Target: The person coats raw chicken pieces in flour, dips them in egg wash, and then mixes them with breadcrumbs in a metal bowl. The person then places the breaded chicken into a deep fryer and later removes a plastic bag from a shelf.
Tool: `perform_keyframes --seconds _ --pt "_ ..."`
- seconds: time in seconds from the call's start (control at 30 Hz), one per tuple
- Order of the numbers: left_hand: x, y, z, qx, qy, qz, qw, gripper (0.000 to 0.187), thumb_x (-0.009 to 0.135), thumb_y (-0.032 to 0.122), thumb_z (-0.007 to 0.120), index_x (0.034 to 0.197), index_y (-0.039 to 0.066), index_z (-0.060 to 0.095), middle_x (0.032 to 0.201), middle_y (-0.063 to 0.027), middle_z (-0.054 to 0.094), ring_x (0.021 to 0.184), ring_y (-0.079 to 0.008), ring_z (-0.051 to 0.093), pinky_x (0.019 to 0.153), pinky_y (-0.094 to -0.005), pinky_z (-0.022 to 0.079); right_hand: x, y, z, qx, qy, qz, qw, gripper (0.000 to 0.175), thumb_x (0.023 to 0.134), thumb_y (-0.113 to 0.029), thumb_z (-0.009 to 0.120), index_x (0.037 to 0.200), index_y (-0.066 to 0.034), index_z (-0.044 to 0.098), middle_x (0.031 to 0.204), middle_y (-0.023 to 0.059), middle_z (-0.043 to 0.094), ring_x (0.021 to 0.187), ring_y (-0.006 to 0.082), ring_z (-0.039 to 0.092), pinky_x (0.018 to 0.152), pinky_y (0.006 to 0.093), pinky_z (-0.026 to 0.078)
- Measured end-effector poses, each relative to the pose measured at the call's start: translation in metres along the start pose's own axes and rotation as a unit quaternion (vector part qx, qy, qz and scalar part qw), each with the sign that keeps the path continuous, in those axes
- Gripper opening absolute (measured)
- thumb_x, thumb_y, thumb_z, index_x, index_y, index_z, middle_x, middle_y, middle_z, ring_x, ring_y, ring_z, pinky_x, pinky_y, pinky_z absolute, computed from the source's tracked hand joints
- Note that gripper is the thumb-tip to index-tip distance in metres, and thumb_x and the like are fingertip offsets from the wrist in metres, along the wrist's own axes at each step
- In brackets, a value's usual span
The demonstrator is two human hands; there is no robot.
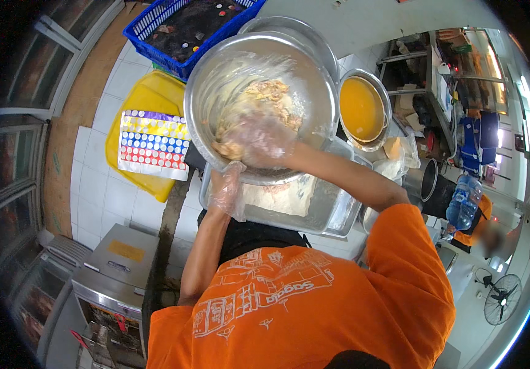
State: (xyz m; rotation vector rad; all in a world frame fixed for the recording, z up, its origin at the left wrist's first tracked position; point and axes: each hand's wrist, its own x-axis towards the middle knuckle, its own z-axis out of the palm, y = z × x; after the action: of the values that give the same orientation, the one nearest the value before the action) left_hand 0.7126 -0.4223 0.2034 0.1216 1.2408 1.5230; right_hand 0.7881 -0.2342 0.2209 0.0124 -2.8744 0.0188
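Note:
A large steel mixing bowl (pixel 313 87) holds raw, batter-coated meat pieces (pixel 267 90), probably chicken, with pale batter smeared over its inner wall. In a clear plastic glove, my right hand (pixel 262 138) is down in the bowl among the pieces; it is blurred, and its fingers cannot be made out. My left hand (pixel 229 187), also in a clear plastic glove, grips the bowl's near rim. Below the bowl, a rectangular metal tray (pixel 320 212) holds white flour (pixel 288 200) with a little pinkish matter on it.
A pot of orange liquid (pixel 362 108) stands right of the bowl. Behind are another steel bowl (pixel 288 23) and a blue plastic crate (pixel 186 69). A yellow lid (pixel 152 180) bears a sheet of round stickers (pixel 154 143). A fryer (pixel 117 258) stands lower left; a co-worker is far right.

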Motion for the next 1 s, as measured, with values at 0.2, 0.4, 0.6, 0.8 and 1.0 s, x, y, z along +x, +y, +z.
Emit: perform_keyframes --seconds 0.2,0.4,0.6,0.8,1.0 --pt "-0.003 -0.011 0.012 0.023 0.049 0.029 0.998 0.041 0.093 0.006 0.062 0.131 -0.007 0.055 0.114 -0.0131 0.065 0.101 -0.0238 0.064 0.091 -0.0384 0.053 0.047 0.069 -0.023 0.042 -0.206 0.380 0.901 0.043 0.097 -0.030 0.056 0.136 -0.0113 0.060 0.139 0.0204 0.060 0.124 0.0357 0.060 0.101 0.0482 0.053" --pt "0.003 -0.008 0.012 -0.013 -0.001 0.032 0.999 0.043 0.095 0.006 0.062 0.135 -0.007 0.054 0.116 -0.0143 0.065 0.102 -0.0243 0.064 0.092 -0.0385 0.053 -0.028 0.040 -0.012 -0.149 -0.161 0.085 0.972 0.055 0.097 -0.034 0.059 0.145 -0.0080 0.055 0.139 0.0227 0.059 0.118 0.0397 0.063 0.102 0.0491 0.052" --pt "-0.006 -0.012 0.019 0.024 -0.015 0.006 1.000 0.045 0.094 0.006 0.060 0.136 -0.008 0.051 0.116 -0.0133 0.065 0.101 -0.0231 0.065 0.090 -0.0383 0.053 -0.032 0.132 0.012 0.052 -0.111 0.393 0.911 0.068 0.090 -0.052 0.065 0.143 -0.0095 0.055 0.134 0.0197 0.061 0.115 0.0453 0.062 0.111 0.0510 0.044" --pt "-0.005 -0.011 0.024 0.017 0.000 0.030 0.999 0.037 0.094 0.009 0.061 0.128 -0.007 0.056 0.112 -0.0125 0.065 0.097 -0.0231 0.065 0.088 -0.0384 0.053 0.001 0.027 -0.019 -0.024 -0.095 0.283 0.954 0.062 0.080 -0.036 0.081 0.133 -0.0102 0.062 0.118 0.0210 0.066 0.115 0.0378 0.064 0.110 0.0494 0.047" --pt "-0.009 -0.015 0.015 0.025 0.002 -0.007 1.000 0.034 0.092 0.009 0.062 0.123 -0.006 0.059 0.108 -0.0109 0.065 0.093 -0.0219 0.064 0.084 -0.0392 0.054 0.012 0.071 -0.004 0.011 -0.191 0.227 0.955 0.046 0.092 -0.032 0.066 0.130 -0.0063 0.063 0.126 0.0322 0.063 0.122 0.0417 0.062 0.107 0.0539 0.048"
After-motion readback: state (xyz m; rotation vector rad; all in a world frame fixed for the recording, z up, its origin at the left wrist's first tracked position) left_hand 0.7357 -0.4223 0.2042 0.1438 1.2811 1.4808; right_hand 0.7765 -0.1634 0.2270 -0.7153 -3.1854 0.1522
